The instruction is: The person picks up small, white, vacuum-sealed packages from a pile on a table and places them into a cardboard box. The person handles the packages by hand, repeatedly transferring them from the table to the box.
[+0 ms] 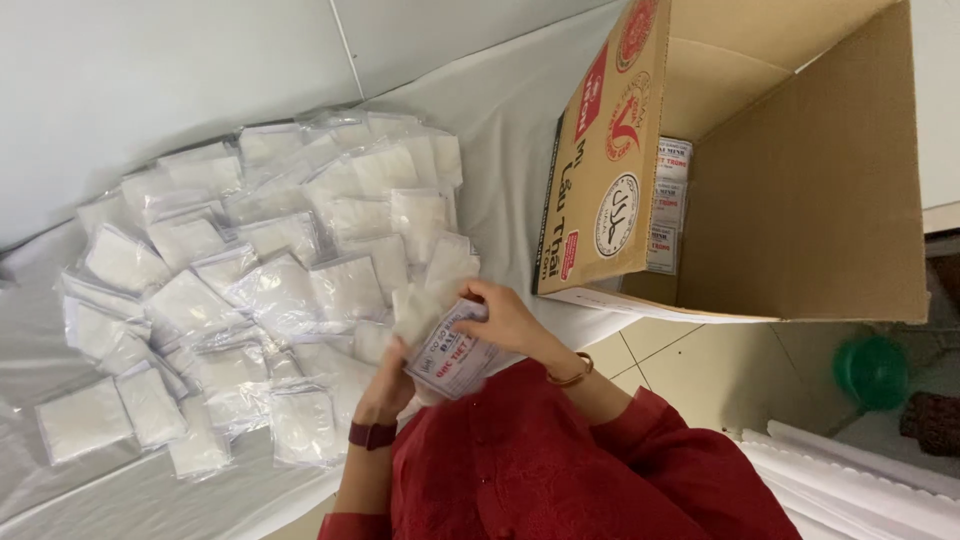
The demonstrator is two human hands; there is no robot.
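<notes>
Both my hands hold one small clear packet (452,352) with a white, red-printed label, just above my red garment. My left hand (385,385), with a dark watch at the wrist, grips its lower left edge. My right hand (512,320), with a thin bangle at the wrist, holds its upper right edge. Directly beyond the hands a large heap of similar clear packets with white contents (260,280) is spread over a white cloth (500,120). An open cardboard box (800,200) lies on its side to the right, with labelled packets (668,200) stacked at its back.
A green round object (872,372) sits on the tiled floor (720,370) beneath the box. White stacked sheets (860,480) lie at the lower right. A pale wall (150,70) runs behind the cloth.
</notes>
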